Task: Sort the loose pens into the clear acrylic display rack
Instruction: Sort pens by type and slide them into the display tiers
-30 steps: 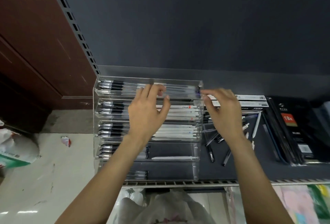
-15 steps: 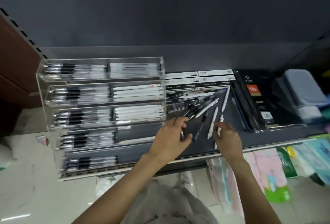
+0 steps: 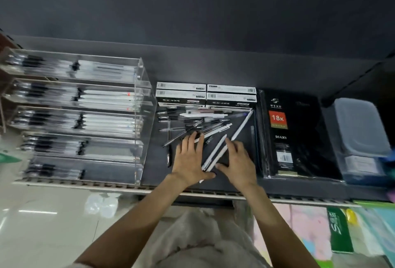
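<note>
Left hand [image 3: 189, 158] flat, fingers straight, on shelf [image 3: 154, 160] | right hand [image 3: 237, 160] likewise; two white pens [image 3: 215, 154] between them, unheld | acrylic rack [image 3: 139, 118] at left | risk: pens may roll off shelf edge or scatter the loose pens [image 3: 192, 122].

— Where do your loose pens [image 3: 198, 124] lie?
— In a crossed heap on the dark shelf, just right of your clear acrylic rack [image 3: 81, 118]: slim black ones mixed with white ones, two white pens [image 3: 214, 154] slanting side by side nearest you.
— And your rack?
— Five stepped tiers; black pens fill the left halves, white ones the upper right
</note>
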`<state>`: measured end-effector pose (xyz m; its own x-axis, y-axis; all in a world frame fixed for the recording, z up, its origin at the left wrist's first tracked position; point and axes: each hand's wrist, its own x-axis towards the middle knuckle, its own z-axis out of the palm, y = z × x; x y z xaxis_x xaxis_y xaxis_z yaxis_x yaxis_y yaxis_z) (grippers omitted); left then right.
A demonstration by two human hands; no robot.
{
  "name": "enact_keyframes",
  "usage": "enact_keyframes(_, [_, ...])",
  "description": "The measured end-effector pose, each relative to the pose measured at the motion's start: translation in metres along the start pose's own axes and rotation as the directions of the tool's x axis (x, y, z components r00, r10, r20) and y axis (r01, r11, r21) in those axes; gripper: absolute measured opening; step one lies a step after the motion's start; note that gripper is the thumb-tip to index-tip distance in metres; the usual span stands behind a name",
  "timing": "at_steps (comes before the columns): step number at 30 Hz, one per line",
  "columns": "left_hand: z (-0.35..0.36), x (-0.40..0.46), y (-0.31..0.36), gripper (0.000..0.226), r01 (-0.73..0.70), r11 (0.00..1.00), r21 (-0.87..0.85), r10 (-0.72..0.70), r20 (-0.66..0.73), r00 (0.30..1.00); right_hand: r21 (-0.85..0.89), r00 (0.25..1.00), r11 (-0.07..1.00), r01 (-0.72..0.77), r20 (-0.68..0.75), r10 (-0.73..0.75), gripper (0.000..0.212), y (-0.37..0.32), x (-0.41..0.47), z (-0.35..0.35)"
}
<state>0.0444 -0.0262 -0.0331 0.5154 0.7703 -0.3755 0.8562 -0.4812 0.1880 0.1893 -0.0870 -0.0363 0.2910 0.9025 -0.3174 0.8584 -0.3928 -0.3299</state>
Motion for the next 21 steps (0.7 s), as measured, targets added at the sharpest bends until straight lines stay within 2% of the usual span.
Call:
enact_keyframes(3, [0.0,0.007,-0.003,0.113,0.027,0.999,0.04,-0.025,-0.037,0.999,-0.015,0.999,0.999,0.034,-0.024,-0.034,0.077,-0.001,0.008,-0.003])
enact_keyframes(7, [-0.006,0.019,-0.009,0.078,-0.024,0.999,-0.027,0.022,-0.071,0.997,0.03,0.998,0.998,0.063,-0.026,-0.062,0.073,0.003,0.016,-0.005])
enact_keyframes(11, [-0.01,0.028,-0.006,0.053,-0.048,0.998,-0.028,0.045,-0.082,0.996,0.054,0.997,0.995,0.078,-0.023,-0.077,0.07,0.008,0.024,-0.01])
enact_keyframes(16, [-0.013,0.038,0.013,0.04,0.009,0.98,0.198,-0.012,0.017,1.0,0.075,0.995,0.993,0.094,-0.027,-0.092,0.07,0.01,0.028,-0.011])
enact_keyframes(18, [-0.012,0.04,0.019,0.031,-0.021,0.957,0.289,0.011,0.036,0.999,0.08,0.995,0.992,0.098,-0.033,-0.095,0.069,0.01,0.028,-0.011])
enact_keyframes(20, [-0.013,0.043,0.018,0.03,-0.074,0.947,0.311,0.058,0.06,0.997,0.088,0.994,0.991,0.103,-0.033,-0.101,0.067,0.01,0.028,-0.012])
enact_keyframes(21, [-0.015,0.044,0.016,0.03,-0.079,0.961,0.264,0.059,0.081,0.995,0.116,0.994,0.988,0.105,-0.034,-0.101,0.067,0.011,0.028,-0.012])
